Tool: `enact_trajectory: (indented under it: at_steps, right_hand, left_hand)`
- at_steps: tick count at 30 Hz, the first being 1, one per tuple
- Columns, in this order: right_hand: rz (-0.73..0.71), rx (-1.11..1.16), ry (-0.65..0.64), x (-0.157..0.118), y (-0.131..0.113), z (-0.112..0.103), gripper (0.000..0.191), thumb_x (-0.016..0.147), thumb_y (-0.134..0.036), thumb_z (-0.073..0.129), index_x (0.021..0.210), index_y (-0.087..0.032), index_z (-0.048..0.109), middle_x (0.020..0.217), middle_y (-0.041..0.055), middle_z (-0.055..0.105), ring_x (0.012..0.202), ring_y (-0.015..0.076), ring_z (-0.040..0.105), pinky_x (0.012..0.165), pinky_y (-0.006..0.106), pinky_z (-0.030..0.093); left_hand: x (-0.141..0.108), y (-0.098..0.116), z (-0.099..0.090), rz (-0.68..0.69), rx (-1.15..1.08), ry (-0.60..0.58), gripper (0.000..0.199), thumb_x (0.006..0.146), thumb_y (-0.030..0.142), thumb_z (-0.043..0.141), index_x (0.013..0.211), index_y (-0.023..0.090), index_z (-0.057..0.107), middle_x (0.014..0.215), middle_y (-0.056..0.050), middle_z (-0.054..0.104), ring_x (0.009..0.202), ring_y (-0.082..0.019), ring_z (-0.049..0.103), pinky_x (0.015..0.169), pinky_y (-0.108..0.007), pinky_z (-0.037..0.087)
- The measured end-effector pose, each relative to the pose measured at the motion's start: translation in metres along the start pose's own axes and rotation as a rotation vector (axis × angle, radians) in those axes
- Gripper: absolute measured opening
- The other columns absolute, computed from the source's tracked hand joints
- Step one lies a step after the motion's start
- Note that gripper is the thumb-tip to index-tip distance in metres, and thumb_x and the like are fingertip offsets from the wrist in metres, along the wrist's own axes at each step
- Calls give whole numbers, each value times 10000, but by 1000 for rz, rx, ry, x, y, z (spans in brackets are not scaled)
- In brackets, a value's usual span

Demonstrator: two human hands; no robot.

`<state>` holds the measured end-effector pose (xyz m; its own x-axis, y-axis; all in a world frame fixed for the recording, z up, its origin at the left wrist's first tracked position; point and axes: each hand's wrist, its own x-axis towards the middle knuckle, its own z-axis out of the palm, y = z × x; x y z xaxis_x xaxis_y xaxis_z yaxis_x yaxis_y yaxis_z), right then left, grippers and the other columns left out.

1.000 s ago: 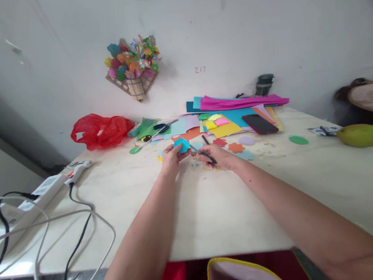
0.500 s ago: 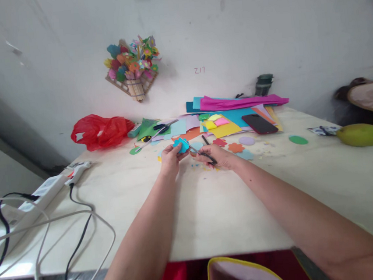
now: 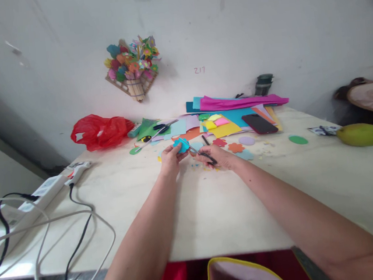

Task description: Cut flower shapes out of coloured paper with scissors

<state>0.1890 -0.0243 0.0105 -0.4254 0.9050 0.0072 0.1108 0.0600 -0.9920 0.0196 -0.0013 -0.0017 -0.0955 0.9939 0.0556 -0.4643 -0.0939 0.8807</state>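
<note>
My left hand (image 3: 171,158) pinches a blue paper flower (image 3: 182,145) above the table, fingers closed on its left side. Wrapped round the handles of dark scissors (image 3: 209,157) is my right hand (image 3: 219,156). The blades point left and meet the flower's right edge. Just to the right of the scissors lie a red paper flower (image 3: 219,142) and an orange paper flower (image 3: 235,147). Tiny paper scraps are scattered on the table below my hands.
Behind my hands lie stacked coloured sheets (image 3: 228,129), a phone (image 3: 259,123) and a second pair of scissors (image 3: 163,127). A red plastic bag (image 3: 101,131) sits back left. Power strips (image 3: 43,195) with loose cables occupy the left edge; a green-yellow fruit (image 3: 360,135) lies right.
Both hands stay in nearly the same place, still holding the flower and the scissors. Only a very slight shift at the blue flower's edge shows.
</note>
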Motion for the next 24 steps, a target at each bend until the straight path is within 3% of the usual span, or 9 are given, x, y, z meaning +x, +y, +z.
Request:
enact_trajectory:
  at_steps: [24]
  right_hand:
    - [-23, 3, 8, 4, 5, -1, 235, 618, -273, 714, 689, -151, 525, 482, -57, 460, 348, 48, 375, 327, 187, 280]
  left_hand:
    - [2, -2, 0, 4, -45, -13, 242, 561, 237, 765, 672, 122, 582, 677, -58, 679, 655, -188, 670, 698, -344, 552]
